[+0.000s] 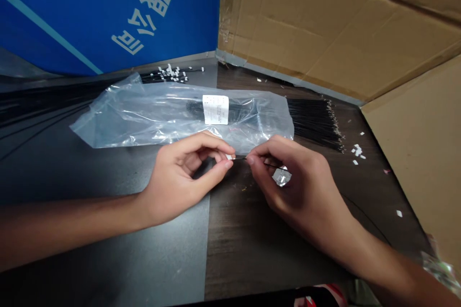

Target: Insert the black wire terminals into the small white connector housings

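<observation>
Between thumb and forefinger my left hand [187,172] pinches a small white connector [229,157]. My right hand [298,182] is closed on a thin black wire [275,167] close to its end, and the bare tip points left at the connector. Whether the tip sits inside the connector I cannot tell. The wire trails out past my right wrist toward the lower right. Just beyond my hands lies a clear plastic bag [162,115] with a white label [215,109]. A bundle of black wires [311,120] sticks out of its right end.
Loose white connectors [357,150] lie on the right of the dark table [245,249]. At the back left, black wires [46,98] end in several white connectors [173,74]. A crumpled foil piece [281,176] is by my right hand. Cardboard [306,29] and a blue panel [90,5] stand behind.
</observation>
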`<state>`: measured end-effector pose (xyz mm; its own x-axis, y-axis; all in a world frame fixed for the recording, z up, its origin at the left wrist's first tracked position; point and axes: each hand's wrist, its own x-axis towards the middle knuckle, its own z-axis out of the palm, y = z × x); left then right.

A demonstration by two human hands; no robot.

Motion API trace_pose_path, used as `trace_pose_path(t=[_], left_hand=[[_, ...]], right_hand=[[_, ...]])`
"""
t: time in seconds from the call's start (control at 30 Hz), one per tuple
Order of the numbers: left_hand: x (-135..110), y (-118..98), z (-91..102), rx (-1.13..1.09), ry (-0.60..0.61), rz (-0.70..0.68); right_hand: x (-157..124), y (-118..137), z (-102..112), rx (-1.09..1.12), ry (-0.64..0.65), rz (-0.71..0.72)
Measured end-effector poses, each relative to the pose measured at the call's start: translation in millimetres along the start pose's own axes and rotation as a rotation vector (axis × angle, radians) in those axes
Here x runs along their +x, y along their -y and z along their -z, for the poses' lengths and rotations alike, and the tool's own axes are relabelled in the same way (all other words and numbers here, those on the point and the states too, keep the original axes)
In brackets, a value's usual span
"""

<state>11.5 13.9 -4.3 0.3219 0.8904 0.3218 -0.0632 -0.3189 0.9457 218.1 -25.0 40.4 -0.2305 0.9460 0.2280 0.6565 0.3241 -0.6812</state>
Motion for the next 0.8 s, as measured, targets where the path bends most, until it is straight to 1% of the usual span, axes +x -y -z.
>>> trace_pose_path(t=[0.07, 0.13, 0.23, 0.3, 0.4, 0.5, 0.6, 0.7, 0.8], left_hand=[[0.7, -0.2, -0.2, -0.009, -0.017, 0.058], [2.1, -0.6, -0.2, -0.023, -0.028, 0.107], [4.0, -1.0, 0.0, -0.043, -0.030, 0.146], [4.3, -1.3, 0.2, -0.048, -0.020, 0.150], [3.0, -2.4, 0.1, -0.043, 0.006, 0.131], [1.7, -2.9, 0.0, -0.021, 0.039, 0.052], [2.0, -2.3, 0.7, 0.005, 0.065, -0.011], [3.6, -1.9, 1.5, -0.021, 0.078, 0.011], [5.3, -2.3, 1.5, -0.064, 0.070, 0.058]], right_hand=[[-0.8, -1.4, -2.4, -0.088, -0.042, 0.067], [-1.4, -3.2, -4.3, -0.137, -0.053, 0.113], [-2.3, -4.6, -6.2, -0.165, -0.048, 0.135], [-2.6, -4.2, -6.9, -0.129, -0.034, 0.116], [-2.6, -1.5, -6.8, 0.004, 0.002, 0.057], [-2.7, 1.8, -5.7, 0.126, 0.042, -0.006], [-2.9, 4.3, -4.0, 0.251, 0.078, -0.129], [-2.0, 5.1, -2.8, 0.407, 0.097, -0.264], [0.2, 4.3, -2.8, 0.552, 0.124, -0.365]])
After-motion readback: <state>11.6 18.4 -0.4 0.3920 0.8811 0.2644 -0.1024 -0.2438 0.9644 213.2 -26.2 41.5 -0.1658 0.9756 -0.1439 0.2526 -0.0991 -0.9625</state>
